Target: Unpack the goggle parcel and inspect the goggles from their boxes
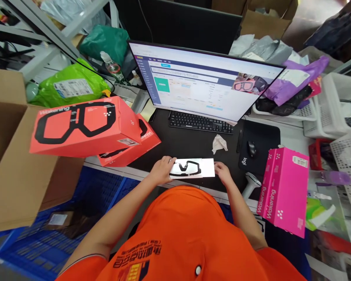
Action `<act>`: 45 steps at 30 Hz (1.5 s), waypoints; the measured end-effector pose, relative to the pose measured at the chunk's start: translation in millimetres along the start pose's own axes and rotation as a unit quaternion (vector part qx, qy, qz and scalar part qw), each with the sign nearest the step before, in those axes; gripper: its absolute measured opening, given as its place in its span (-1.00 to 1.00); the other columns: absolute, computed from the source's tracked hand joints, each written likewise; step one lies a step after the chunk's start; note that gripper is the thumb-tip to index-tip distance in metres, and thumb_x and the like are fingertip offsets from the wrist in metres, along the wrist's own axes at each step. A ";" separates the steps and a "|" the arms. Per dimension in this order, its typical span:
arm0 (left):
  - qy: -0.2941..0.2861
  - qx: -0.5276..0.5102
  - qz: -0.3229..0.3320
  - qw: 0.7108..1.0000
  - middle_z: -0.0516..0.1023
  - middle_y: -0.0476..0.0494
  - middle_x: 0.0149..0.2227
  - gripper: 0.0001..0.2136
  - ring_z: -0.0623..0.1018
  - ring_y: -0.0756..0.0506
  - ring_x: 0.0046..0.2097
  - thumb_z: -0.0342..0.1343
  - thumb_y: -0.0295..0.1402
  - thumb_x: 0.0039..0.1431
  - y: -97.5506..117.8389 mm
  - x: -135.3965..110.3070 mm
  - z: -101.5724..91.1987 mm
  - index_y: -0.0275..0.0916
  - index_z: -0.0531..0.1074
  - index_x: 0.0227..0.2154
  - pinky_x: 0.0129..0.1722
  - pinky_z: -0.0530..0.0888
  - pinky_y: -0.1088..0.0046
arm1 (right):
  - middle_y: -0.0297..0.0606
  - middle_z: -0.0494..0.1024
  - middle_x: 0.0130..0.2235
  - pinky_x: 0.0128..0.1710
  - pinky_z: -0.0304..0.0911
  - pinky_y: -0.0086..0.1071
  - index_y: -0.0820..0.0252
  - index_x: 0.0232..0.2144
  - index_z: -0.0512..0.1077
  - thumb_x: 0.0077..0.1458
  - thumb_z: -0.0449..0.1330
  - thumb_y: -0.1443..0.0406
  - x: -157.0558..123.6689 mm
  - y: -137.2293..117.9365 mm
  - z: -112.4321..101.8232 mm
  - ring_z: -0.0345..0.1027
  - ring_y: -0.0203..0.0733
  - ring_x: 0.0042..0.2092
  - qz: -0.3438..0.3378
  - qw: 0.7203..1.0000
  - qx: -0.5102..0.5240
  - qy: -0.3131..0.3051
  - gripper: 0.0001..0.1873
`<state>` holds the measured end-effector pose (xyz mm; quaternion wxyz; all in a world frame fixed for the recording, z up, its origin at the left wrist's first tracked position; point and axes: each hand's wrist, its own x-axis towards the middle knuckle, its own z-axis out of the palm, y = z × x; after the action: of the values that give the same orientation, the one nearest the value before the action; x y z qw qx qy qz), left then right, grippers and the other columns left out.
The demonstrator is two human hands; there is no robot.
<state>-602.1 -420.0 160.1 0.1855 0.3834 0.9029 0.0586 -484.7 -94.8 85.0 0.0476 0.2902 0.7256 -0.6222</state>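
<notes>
A white box (193,168) printed with a black goggle outline lies on the dark desk mat (187,146) near the front edge. My left hand (163,169) grips its left end with curled fingers. My right hand (223,173) holds its right end, fingers closed on the edge. Above the box are a crumpled tissue (219,143) and a black keyboard (200,122) under a wide monitor (206,80).
Two orange goggle boxes (84,127) are stacked at the left beside an open cardboard carton (14,164). A pink box (285,191) stands at the right near a barcode scanner (250,184), mouse (251,148) and white baskets (336,109). A blue crate (84,210) sits below.
</notes>
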 end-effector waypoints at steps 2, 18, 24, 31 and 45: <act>0.002 -0.005 0.001 1.000 0.34 -0.40 0.13 -0.18 0.33 -0.34 0.13 0.28 -0.23 -0.09 0.8 3.5 0.2 -0.30 0.15 0.27 0.08 0.41 0.14 | -0.10 0.61 -0.21 -0.32 0.31 -0.29 0.12 -0.69 0.29 -0.09 0.24 0.00 4.4 2.5 -7.9 0.42 -0.04 -0.21 -0.001 1.000 -0.010 0.010 -0.60; -0.005 -0.062 -0.017 0.998 0.28 -0.33 0.22 -0.12 0.30 -0.33 0.25 0.31 -0.32 -0.13 -39.0 -3.5 -18.7 -0.15 0.10 0.31 0.04 0.51 0.19 | -0.32 0.45 -0.54 -0.46 0.14 -0.38 0.13 -0.59 0.38 -0.05 0.15 0.00 4.5 5.1 -29.5 0.22 -0.22 -0.47 0.013 0.996 -0.060 0.064 -0.65; 0.030 -0.076 -0.003 0.997 0.26 -0.34 0.23 -0.15 0.29 -0.31 0.26 0.30 -0.31 -0.06 -62.0 -27.8 -11.7 -0.20 0.08 0.32 0.17 0.43 0.15 | -0.32 0.46 -0.53 -0.42 0.10 -0.38 0.13 -0.56 0.41 -0.02 0.12 0.03 -1.4 6.1 -25.7 0.24 -0.18 -0.43 0.002 0.993 -0.090 0.079 -0.68; 0.058 -0.101 -0.018 0.993 0.30 -0.30 0.21 -0.14 0.32 -0.34 0.24 0.30 -0.28 -0.05 -71.7 -59.5 5.1 -0.12 0.06 0.33 0.21 0.41 0.07 | -0.31 0.47 -0.55 -0.41 0.14 -0.36 0.12 -0.55 0.41 -0.02 0.11 0.07 -4.0 3.9 -22.9 0.28 -0.14 -0.41 -0.003 0.987 -0.137 0.086 -0.73; 0.204 -0.299 -0.204 0.910 -0.04 -0.59 0.40 0.25 0.19 -0.43 0.39 0.38 -0.32 -0.20 -94.4 -98.3 81.9 -0.21 -0.48 0.37 0.29 0.27 -0.14 | 0.13 0.06 0.41 0.34 -0.01 0.12 0.24 0.38 0.01 -0.42 0.44 0.28 -15.3 -5.3 -64.8 0.04 0.24 0.39 -0.174 0.937 -0.295 -0.070 0.29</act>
<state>-571.7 -559.2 89.5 0.1112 0.0976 0.9197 0.3638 -455.6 -40.4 110.6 0.0730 0.0881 0.9106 -0.3971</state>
